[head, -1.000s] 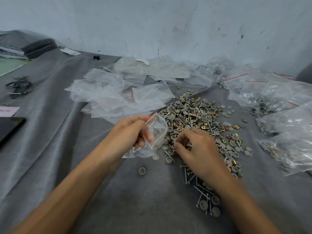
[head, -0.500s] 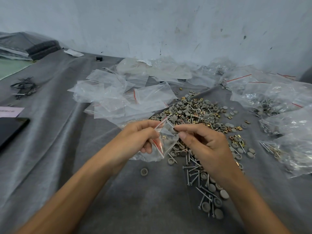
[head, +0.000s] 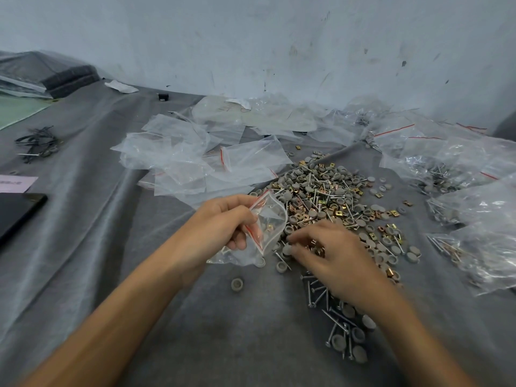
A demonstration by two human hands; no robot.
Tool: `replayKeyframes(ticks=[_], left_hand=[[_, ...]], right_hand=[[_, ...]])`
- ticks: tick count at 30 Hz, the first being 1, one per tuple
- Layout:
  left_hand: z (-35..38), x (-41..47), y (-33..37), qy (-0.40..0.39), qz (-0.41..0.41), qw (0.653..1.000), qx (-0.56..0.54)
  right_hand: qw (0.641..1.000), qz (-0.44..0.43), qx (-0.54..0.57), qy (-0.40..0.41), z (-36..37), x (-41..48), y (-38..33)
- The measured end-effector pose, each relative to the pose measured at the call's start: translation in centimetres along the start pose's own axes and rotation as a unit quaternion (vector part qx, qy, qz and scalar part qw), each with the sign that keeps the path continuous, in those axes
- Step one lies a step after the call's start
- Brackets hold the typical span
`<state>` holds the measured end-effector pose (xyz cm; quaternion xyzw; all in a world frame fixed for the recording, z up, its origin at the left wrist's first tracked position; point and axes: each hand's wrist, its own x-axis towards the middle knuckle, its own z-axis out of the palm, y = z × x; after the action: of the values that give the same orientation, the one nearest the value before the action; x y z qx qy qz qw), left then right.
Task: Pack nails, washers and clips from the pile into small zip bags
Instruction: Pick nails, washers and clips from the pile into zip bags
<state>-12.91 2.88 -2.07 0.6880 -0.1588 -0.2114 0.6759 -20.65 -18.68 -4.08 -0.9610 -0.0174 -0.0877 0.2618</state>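
Two bare forearms reach in from the near edge over the grey cloth-covered table [head: 111, 261]. Nearest, beside the right forearm, lies a loose scatter of silver steel nails [head: 317, 293] and round grey rubber washers [head: 337, 342]. A lone grey washer [head: 236, 284] sits apart, nearer than the left hand. The left hand [head: 220, 227] pinches a small clear plastic zip bag [head: 272, 219] with a red seal strip, gripping its rim between thumb and curled fingers. The bag's mouth gapes toward the right, and a brass-coloured clip shows inside it. The right hand [head: 335, 255] rests palm-down on the near edge of the big mixed pile [head: 326, 194] of nails, washers and square brass clips. Its fingers curl onto the pieces, but whether it has hold of any cannot be told. Beyond the left hand lies a heap of flat clear zip bags [head: 195, 163]. To the right, filled clear bags [head: 460, 169] hold nails and washers. Farthest back stands a scuffed pale wall [head: 279, 37].
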Motion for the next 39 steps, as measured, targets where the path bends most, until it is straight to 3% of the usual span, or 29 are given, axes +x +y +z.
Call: replayKeyframes(ticks=[2,5,9,12,15,18,20,24,28,31,39], left_hand=[[0.0,0.0,0.0,-0.003,-0.001,1.0,0.002],[0.0,0.0,0.0,-0.003,-0.004,1.0,0.009],[0.1,-0.1,0.2,-0.003,-0.007,1.0,0.019],[0.5,-0.2,0.4,-0.004,-0.014,0.999,0.03],[0.8,-0.4,0.4,-0.009,-0.021,0.999,0.049],[1.0,-0.5,0.4,-0.01,-0.018,0.998,0.054],[1.0,-0.4,0.4,-0.005,-0.017,0.999,0.049],[0.6,-0.3,0.3,0.014,-0.016,0.999,0.028],[0.6,-0.3,0.4,0.012,-0.004,1.0,0.015],[0.6,-0.4,0.4,0.01,-0.005,1.0,0.021],[0.7,-0.4,0.6,0.012,-0.008,1.0,0.028]], right_hand=[[0.998,0.0,-0.063,-0.031,0.6,-0.1,-0.2],[0.993,-0.023,-0.112,-0.011,1.2,0.1,-0.6],[0.996,-0.014,-0.016,0.089,0.8,0.3,-0.3],[0.974,-0.034,0.065,0.214,0.2,0.2,-0.4],[0.955,-0.083,0.098,0.267,0.0,-0.1,-1.1],[0.959,-0.124,0.134,0.217,0.1,-0.3,-1.7],[0.965,-0.105,0.162,0.179,0.2,-0.3,-1.9],[0.96,-0.048,0.212,0.176,-0.1,-0.4,-1.2],[0.997,-0.066,0.038,0.014,0.1,-0.6,-0.6],[0.992,-0.075,-0.072,-0.066,0.8,-0.7,-0.8],[0.992,-0.073,-0.085,-0.065,1.2,-0.6,-0.9]])
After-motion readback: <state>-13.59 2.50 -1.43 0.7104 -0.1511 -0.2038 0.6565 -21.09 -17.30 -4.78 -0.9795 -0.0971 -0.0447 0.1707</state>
